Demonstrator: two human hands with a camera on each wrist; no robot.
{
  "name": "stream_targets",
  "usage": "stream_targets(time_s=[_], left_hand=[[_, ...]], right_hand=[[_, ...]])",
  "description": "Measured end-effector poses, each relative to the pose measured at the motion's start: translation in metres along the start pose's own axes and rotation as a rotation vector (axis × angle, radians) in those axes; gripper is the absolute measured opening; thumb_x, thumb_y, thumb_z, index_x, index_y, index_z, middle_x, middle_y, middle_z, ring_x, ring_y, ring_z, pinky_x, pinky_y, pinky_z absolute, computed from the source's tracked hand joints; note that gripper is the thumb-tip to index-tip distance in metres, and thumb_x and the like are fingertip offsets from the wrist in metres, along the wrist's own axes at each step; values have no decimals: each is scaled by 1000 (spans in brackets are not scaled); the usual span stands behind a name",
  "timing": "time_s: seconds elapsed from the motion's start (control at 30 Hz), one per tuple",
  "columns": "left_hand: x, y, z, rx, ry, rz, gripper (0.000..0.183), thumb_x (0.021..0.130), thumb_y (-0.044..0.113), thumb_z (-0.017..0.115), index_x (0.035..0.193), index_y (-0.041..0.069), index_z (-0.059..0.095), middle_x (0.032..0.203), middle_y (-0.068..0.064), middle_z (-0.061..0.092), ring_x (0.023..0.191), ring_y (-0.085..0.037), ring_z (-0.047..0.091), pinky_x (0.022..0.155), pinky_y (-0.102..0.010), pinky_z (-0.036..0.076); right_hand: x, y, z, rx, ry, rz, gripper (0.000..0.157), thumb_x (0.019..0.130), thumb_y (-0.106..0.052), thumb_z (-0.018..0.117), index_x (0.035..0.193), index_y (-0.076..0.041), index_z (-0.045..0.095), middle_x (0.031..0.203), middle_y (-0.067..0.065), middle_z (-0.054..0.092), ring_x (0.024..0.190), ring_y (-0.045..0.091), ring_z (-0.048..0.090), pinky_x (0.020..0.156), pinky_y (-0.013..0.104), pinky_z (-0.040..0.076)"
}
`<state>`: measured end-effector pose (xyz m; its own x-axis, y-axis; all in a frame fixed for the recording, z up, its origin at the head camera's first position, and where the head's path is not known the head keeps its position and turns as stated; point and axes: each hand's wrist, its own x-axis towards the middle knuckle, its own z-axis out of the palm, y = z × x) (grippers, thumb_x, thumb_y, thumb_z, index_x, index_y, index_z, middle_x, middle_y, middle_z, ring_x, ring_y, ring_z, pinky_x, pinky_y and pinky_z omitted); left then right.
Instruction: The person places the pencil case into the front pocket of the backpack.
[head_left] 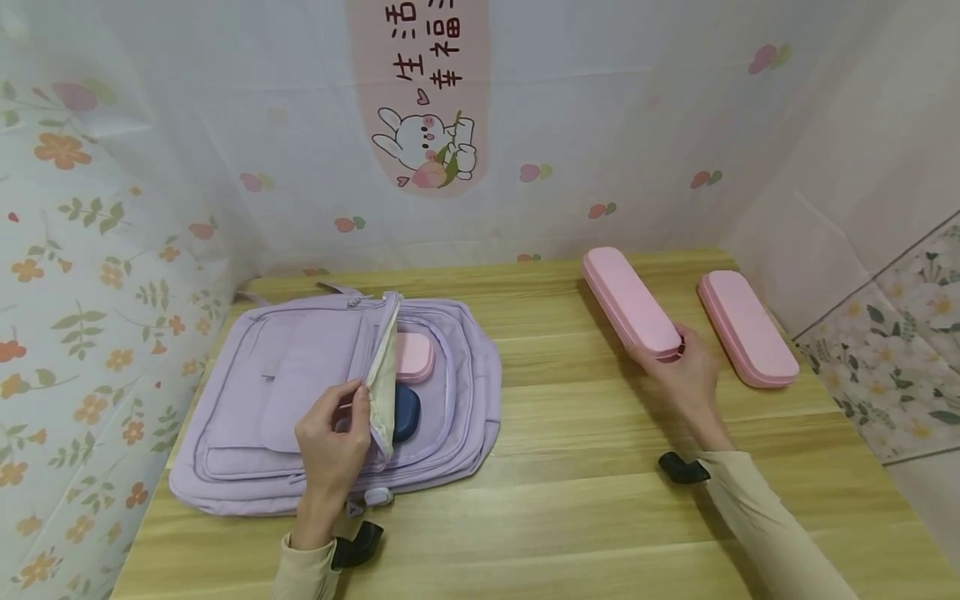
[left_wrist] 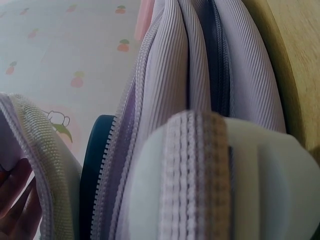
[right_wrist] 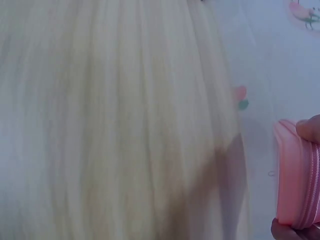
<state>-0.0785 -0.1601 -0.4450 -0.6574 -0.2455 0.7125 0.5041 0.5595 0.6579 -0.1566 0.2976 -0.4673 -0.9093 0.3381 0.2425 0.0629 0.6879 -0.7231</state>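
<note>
A light purple backpack (head_left: 307, 375) lies flat on the table, its front pocket unzipped. My left hand (head_left: 333, 433) pinches the edge of the pocket flap (head_left: 382, 375) and holds it raised; the flap's edge (left_wrist: 45, 165) also shows in the left wrist view. Inside the pocket, partly hidden by the flap, are a pink case (head_left: 414, 356) and a dark blue case (head_left: 406, 412). My right hand (head_left: 686, 375) grips the near end of a long pink zippered pencil case (head_left: 630, 300). In the right wrist view, fingers hold this pencil case (right_wrist: 295, 175) from both sides.
A second pink pencil case (head_left: 750, 329) lies on the wooden table (head_left: 570, 492), right of my right hand. Patterned cloth (head_left: 600, 125) hangs behind the table, with floral cloth (head_left: 97, 333) at the left. A strap with a pale buckle (left_wrist: 280, 175) fills the near part of the left wrist view.
</note>
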Motion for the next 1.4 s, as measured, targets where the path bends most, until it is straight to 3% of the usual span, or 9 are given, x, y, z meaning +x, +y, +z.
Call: stream_targets(time_s=[0.13, 0.3, 0.4, 1.03, 1.27, 1.4], left_hand=[[0, 0, -1, 0, -8, -3, 17, 83, -11, 71, 97, -4, 77, 88, -17, 77, 72, -8, 69, 70, -6, 54], [-1, 0, -1, 5, -19, 2, 17, 83, -11, 71, 98, -4, 76, 89, -17, 77, 71, -13, 70, 71, -6, 55], [-1, 0, -1, 1, -19, 2, 17, 83, -11, 71, 98, -5, 76, 88, -17, 77, 71, -12, 70, 71, -6, 55], [-2, 1, 1, -41, -37, -8, 18, 84, -13, 69, 99, -6, 76, 90, -18, 76, 75, -6, 69, 70, -8, 56], [-2, 0, 2, -41, -41, -7, 19, 84, -13, 69, 100, -5, 76, 90, -18, 76, 75, -7, 70, 70, -8, 56], [-2, 0, 2, -40, -41, -6, 19, 84, -13, 69, 101, -5, 76, 91, -18, 76, 75, -9, 70, 70, -8, 56]], right_hand=[[-2, -10, 6, 0, 8, -70, 73, 75, -31, 87, 132, 6, 58, 125, 29, 66, 111, 40, 62, 88, 42, 47], [-7, -22, 12, 42, -7, -113, 73, 74, -27, 89, 131, 6, 59, 120, 28, 68, 103, 36, 65, 74, 8, 40], [-11, -30, 15, 83, -42, -115, 74, 75, -24, 89, 134, 7, 57, 121, 29, 67, 103, 36, 65, 72, -2, 37], [-34, -68, 31, 272, -217, -256, 68, 75, -15, 90, 132, 6, 59, 125, 24, 67, 109, 31, 65, 83, 1, 48], [-46, -79, 39, 333, -313, -271, 67, 73, -11, 91, 131, 3, 61, 123, 20, 68, 107, 26, 63, 84, 7, 53], [-53, -86, 44, 341, -356, -278, 67, 74, -14, 91, 131, 1, 61, 124, 18, 68, 108, 25, 64, 87, 16, 58]])
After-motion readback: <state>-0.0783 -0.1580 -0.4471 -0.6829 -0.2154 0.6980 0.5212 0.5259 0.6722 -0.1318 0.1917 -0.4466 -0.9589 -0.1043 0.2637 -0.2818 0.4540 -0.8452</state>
